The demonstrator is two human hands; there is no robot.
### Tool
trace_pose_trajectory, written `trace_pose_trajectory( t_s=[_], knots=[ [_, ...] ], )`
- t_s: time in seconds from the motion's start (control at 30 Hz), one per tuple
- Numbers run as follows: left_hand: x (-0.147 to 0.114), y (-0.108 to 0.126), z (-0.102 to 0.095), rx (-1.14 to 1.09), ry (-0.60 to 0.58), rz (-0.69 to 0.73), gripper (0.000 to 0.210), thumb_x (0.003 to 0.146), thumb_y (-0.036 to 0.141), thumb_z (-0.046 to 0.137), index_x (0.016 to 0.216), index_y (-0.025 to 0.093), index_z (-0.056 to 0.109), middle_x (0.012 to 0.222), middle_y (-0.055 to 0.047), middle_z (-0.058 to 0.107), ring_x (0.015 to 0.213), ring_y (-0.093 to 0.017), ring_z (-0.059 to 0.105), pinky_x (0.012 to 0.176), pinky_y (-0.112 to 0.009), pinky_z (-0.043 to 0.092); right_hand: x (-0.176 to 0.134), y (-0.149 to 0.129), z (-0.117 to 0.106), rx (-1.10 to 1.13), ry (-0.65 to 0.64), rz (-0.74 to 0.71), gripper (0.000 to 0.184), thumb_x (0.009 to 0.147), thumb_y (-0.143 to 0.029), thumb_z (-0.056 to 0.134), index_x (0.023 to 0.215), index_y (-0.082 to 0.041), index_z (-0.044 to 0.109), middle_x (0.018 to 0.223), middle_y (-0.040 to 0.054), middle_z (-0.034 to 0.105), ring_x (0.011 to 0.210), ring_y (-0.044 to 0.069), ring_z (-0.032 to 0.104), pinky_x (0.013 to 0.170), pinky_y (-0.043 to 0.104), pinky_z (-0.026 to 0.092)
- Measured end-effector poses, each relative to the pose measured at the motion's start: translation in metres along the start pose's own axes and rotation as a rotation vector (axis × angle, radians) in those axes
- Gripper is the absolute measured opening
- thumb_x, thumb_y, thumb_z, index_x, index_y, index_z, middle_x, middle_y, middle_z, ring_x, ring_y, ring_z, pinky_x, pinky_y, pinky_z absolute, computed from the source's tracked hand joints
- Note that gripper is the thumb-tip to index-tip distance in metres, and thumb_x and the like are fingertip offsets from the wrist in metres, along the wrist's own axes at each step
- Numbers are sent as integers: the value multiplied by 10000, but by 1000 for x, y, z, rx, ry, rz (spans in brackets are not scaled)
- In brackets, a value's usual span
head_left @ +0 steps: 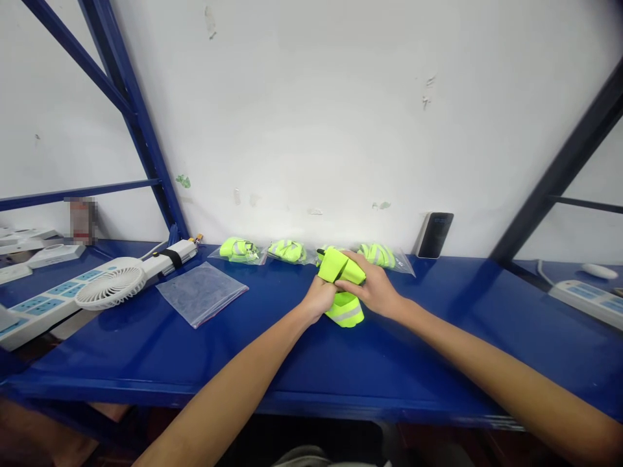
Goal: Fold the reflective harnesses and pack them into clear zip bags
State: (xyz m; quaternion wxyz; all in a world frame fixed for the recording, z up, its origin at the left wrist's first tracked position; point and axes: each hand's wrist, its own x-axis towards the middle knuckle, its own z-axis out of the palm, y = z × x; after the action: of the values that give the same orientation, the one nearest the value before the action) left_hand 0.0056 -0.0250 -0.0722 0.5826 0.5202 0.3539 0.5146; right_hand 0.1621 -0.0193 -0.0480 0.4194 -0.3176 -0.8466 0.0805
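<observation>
A fluorescent yellow strap with grey reflective stripes (346, 312) is bunched between my two hands above the blue table. My left hand (320, 295) is closed on its lower left side, with the fingers mostly covered by the folds. Around its right side wraps my right hand (372, 282), the thumb pressed across the front. One striped end hangs below the hands. Behind them, clear bags with similar folded yellow straps (287, 250) lie in a row along the wall. A flat clear zip bag (202, 293) rests on the table to the left.
A white handheld fan (111, 288) lies by a long power strip (46, 303) at the left. A dark phone-like device (435, 235) leans against the wall at back right. Another power strip (591, 301) is far right. Blue frame posts (141, 130) rise at both sides.
</observation>
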Motion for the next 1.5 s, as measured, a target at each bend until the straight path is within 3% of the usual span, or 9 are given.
trace_pose_trajectory(
  t_s=[0.13,0.4,0.57,0.83,1.03,1.2,1.33,1.5],
  knots=[
    [2,-6,-1,62,-8,-20,406,621,61,606,1011,145,683,926,-52,720,785,-183,641,711,-287,498,-6,2,-3,21,-49,29,594,892,-385,620,1429,-294,382,1350,112,580,1148,309,620,939,462,507],
    [5,-6,9,140,-17,-1,404,642,81,639,1042,126,676,883,-51,711,758,-180,635,684,-270,479,-16,13,-7,21,103,97,545,895,-368,608,1404,-263,444,1325,99,598,1179,317,593,983,466,478],
    [0,2,11,146,-17,-31,421,660,83,650,1078,129,649,952,-66,711,771,-175,638,710,-273,477,-13,17,-14,90,112,105,528,886,-370,623,1376,-248,467,1323,96,583,1205,300,557,1010,440,449],
    [-3,1,15,136,-22,-100,415,662,101,669,1072,156,627,961,-68,712,792,-195,658,726,-298,501,-15,24,-17,340,129,228,502,840,-406,665,1296,-232,549,1138,70,638,1026,270,605,927,441,494],
    [-2,-1,16,129,97,-52,719,625,98,723,1286,200,460,1017,-66,687,827,-205,659,697,-302,519,-14,20,-24,167,61,104,554,866,-368,643,1385,-260,485,1301,89,598,1173,297,567,1018,464,448],
    [3,-1,16,26,86,-8,664,594,99,776,1197,184,510,1033,-70,679,886,-200,657,790,-321,521,-18,21,-21,113,-5,50,528,908,-335,595,1417,-275,471,1385,80,579,1235,295,565,1054,470,430],
    [4,3,11,-56,-22,-79,635,623,155,803,1193,175,522,1107,-91,678,952,-214,663,858,-349,520,-20,22,-18,154,8,46,498,902,-272,574,1397,-288,519,1387,66,591,1266,298,556,1076,491,415],
    [2,15,5,-247,-129,-187,457,808,422,682,1174,171,572,1116,-112,694,1014,-249,673,877,-359,539,-20,20,-21,160,19,-3,522,878,-135,506,1361,-322,569,1390,40,596,1303,283,533,1102,516,389]
  ],
)
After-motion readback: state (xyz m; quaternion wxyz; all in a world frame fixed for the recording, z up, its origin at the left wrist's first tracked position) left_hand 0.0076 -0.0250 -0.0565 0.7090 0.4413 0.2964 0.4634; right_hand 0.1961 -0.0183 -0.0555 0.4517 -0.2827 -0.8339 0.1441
